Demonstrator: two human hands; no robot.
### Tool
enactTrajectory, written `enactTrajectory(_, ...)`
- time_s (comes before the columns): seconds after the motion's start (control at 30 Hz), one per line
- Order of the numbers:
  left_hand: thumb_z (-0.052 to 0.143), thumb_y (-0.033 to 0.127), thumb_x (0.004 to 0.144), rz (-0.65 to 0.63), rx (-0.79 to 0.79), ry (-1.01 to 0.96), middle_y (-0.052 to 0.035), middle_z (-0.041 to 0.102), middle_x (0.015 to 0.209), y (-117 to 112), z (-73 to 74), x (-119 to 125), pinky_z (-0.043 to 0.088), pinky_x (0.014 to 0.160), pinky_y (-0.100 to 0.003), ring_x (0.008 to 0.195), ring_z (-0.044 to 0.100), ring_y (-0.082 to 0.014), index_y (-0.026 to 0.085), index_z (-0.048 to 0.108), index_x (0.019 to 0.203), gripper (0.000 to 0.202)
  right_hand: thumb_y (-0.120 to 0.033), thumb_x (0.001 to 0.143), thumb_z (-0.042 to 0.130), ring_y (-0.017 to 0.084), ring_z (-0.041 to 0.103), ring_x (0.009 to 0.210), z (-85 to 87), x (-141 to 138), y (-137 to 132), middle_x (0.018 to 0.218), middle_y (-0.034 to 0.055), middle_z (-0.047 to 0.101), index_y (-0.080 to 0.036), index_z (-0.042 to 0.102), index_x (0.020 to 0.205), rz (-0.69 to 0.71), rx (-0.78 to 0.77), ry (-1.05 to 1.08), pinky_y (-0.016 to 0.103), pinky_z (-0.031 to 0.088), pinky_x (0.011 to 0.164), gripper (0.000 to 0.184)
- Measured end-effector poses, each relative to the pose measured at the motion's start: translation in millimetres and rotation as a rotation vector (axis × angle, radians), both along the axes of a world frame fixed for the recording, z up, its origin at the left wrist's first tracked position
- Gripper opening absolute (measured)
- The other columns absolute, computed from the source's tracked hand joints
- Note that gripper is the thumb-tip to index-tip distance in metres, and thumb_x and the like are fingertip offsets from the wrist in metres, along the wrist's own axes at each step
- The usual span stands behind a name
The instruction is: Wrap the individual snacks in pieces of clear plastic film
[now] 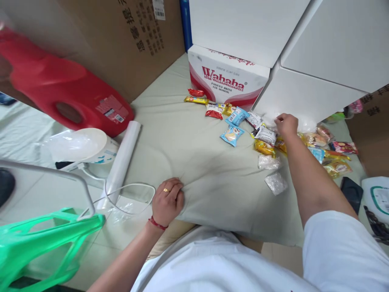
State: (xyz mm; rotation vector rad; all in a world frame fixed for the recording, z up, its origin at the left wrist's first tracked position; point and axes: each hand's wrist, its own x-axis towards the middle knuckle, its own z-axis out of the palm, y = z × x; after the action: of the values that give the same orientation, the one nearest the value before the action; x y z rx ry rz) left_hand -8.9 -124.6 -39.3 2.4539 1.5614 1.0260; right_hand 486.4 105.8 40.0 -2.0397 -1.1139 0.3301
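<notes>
My left hand (168,199) rests on the pale green sheet (164,150) near its front edge, fingers curled together, with nothing visible in it. My right hand (287,125) reaches over the snack packets with its fingertips pinched. Crumpled clear plastic (306,125) lies around that hand; what the fingers grip, if anything, is too small to make out. Just left of the hand is a silvery packet (266,135), with a yellow packet (264,148) below it. Blue packets (232,135) and a red-and-white packet (214,111) lie further left. Two clear-wrapped pieces (276,183) sit nearer me.
A Wahaha water carton (227,77) stands at the back against white cabinets (322,93). At left are a red detergent jug (69,89), a white roll (121,162), a white cable (133,185) and a green plastic stool (54,243). More packets (337,167) and a dark phone-like object (351,194) lie right.
</notes>
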Motion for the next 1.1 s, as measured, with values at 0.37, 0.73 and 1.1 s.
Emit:
enactTrajectory(0.37,0.062,0.035,0.092,-0.025,-0.668,-0.818,-0.0011,0.062,0.076,-3.0,47.4,56.2,0.042,0.060,-0.026,0.064,0.053,-0.0124,0.020,0.068,0.088,0.017,-0.042,0.072,0.087,0.009,0.042,0.051,-2.1,-133.7,-200.9,0.066,-0.0070,0.053,-0.026,0.060,0.084,0.358,0.219,0.858,0.022,0.036,0.048,0.034)
enactTrajectory(0.73,0.075,0.045,0.081,-0.110,-0.924,-1.049,0.0011,0.060,0.071,11.1,52.7,120.2,0.039,0.059,-0.024,0.062,0.049,-0.0107,0.019,0.069,0.078,0.027,-0.049,0.095,0.066,0.020,0.063,0.081,-27.1,-205.0,-266.5,0.092,0.0047,0.072,-0.027,0.076,0.102,0.673,0.033,0.607,0.034,0.052,0.075,0.025)
enactTrajectory(1.1,0.082,0.042,0.072,-0.043,-1.005,-1.381,0.0029,0.056,0.072,10.4,45.2,102.5,0.033,0.055,-0.022,0.061,0.044,-0.0082,0.019,0.066,0.079,0.029,-0.049,0.068,0.090,0.010,0.048,0.056,-24.9,-215.2,-257.4,0.062,-0.0060,0.054,-0.022,0.065,0.080,0.374,0.043,1.115,0.024,0.042,0.056,0.039)
